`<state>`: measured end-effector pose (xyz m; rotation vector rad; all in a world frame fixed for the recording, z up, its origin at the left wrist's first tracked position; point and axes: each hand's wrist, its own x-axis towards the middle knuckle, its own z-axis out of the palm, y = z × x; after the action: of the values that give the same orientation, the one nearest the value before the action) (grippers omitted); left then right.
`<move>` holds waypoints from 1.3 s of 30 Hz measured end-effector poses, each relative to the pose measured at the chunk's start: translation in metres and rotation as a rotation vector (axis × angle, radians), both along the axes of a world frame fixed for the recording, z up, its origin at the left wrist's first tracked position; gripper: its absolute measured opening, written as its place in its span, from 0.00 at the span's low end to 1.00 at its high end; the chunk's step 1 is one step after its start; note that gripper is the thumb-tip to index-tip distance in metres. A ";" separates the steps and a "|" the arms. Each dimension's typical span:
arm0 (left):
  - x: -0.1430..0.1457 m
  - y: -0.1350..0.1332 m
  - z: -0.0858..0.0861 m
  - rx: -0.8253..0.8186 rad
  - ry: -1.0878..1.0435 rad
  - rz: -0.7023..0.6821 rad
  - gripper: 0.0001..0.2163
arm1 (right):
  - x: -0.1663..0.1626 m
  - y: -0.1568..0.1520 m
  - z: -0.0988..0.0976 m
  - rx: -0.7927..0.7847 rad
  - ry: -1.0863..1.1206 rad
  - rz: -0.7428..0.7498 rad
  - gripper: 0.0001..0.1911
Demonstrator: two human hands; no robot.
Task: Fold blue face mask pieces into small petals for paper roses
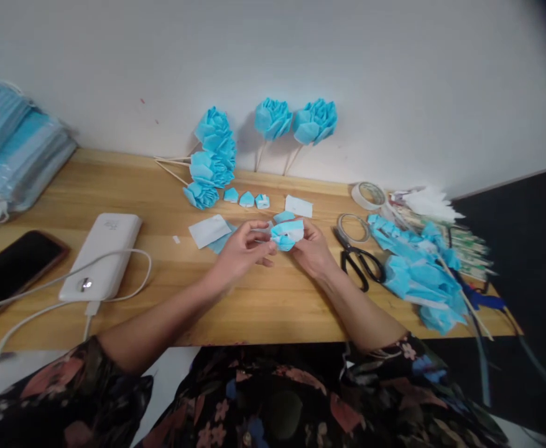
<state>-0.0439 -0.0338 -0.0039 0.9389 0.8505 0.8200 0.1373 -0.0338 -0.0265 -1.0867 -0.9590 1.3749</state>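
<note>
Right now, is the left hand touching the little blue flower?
Touching. The head view shows the left hand pinching the little blue flower, the right hand holding its other side.

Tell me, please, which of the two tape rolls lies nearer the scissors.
The thin greyish roll, just behind the scissors; the white roll sits farther back.

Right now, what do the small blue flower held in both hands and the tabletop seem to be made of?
The small blue folded flower: thin, matte sheet, perhaps nonwoven fabric or paper; it holds folds. The light-brown tabletop: wood, smooth, slight sheen; grain streaks show.
</note>
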 end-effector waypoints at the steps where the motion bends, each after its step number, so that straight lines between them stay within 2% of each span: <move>1: 0.000 0.000 0.000 -0.006 0.002 0.005 0.21 | 0.000 0.000 -0.001 0.026 0.001 0.019 0.21; 4: -0.001 0.002 -0.001 -0.003 0.022 -0.012 0.23 | -0.001 -0.001 -0.002 0.083 -0.015 0.084 0.20; 7: -0.003 0.006 -0.004 0.045 0.054 -0.033 0.23 | -0.001 -0.001 0.000 0.058 -0.047 0.113 0.19; 10: -0.004 0.010 -0.009 0.141 0.107 -0.031 0.22 | 0.000 -0.001 0.004 0.051 -0.056 0.166 0.21; 15: -0.004 0.011 -0.013 0.355 0.280 0.007 0.19 | 0.007 0.002 0.007 0.129 -0.080 0.293 0.28; 17: -0.005 0.012 -0.013 0.433 0.338 0.022 0.20 | 0.008 0.003 0.006 0.154 -0.189 0.259 0.27; 19: -0.008 0.011 -0.011 0.519 0.406 0.056 0.21 | 0.007 0.003 0.005 0.141 -0.274 0.182 0.22; 21: -0.013 0.009 -0.006 0.639 0.503 0.147 0.20 | 0.004 0.003 0.004 0.112 -0.274 0.114 0.17; 24: -0.020 -0.001 0.005 0.834 0.642 0.274 0.15 | -0.001 0.002 0.004 0.097 -0.212 0.059 0.15; 28: -0.013 -0.019 0.011 0.955 0.743 0.217 0.12 | -0.006 -0.001 0.007 0.082 -0.164 0.044 0.14; 31: 0.001 -0.022 0.005 0.943 0.805 0.192 0.16 | -0.009 -0.004 0.008 0.072 -0.154 0.042 0.13; 34: 0.010 -0.014 0.000 0.816 0.751 0.249 0.19 | -0.011 -0.005 0.009 0.085 -0.156 0.038 0.13; 39: 0.011 -0.002 -0.003 0.440 0.316 0.291 0.10 | -0.010 -0.005 0.009 0.100 -0.124 0.042 0.14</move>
<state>-0.0325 -0.0359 -0.0064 1.3772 1.1221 1.1574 0.1273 -0.0384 -0.0171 -1.0909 -1.1348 1.2912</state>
